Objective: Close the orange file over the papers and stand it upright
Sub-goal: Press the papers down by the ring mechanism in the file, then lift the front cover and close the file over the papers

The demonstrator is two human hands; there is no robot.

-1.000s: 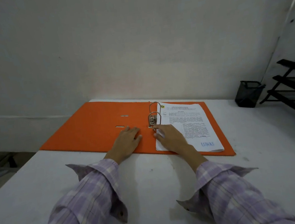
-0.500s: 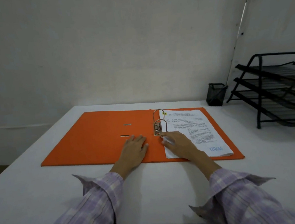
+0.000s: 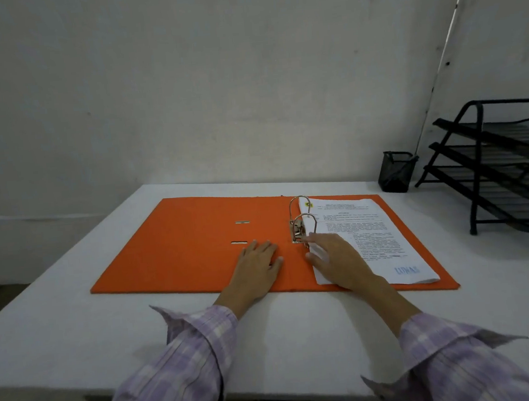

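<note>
- The file (image 3: pixel 190 248) lay wide open and flat on the white bench (image 3: pixel 300 331), near its far edge, orange inner side up.
- The papers (image 3: pixel 372 235) sat on the file's right half, threaded on the metal rings (image 3: pixel 301 219).
- The left hand (image 3: pixel 257 266) rested palm down, fingers spread flat, on the orange board just left of the rings, holding nothing.
- The right hand (image 3: pixel 339 261) lay flat with fingers loosely spread on the papers' near left corner, fingertips close to the ring clamp.
- A black mesh cup (image 3: pixel 395 171) and a black tray rack (image 3: pixel 506 163) stood at the bench's far right, well apart from the file.
</note>
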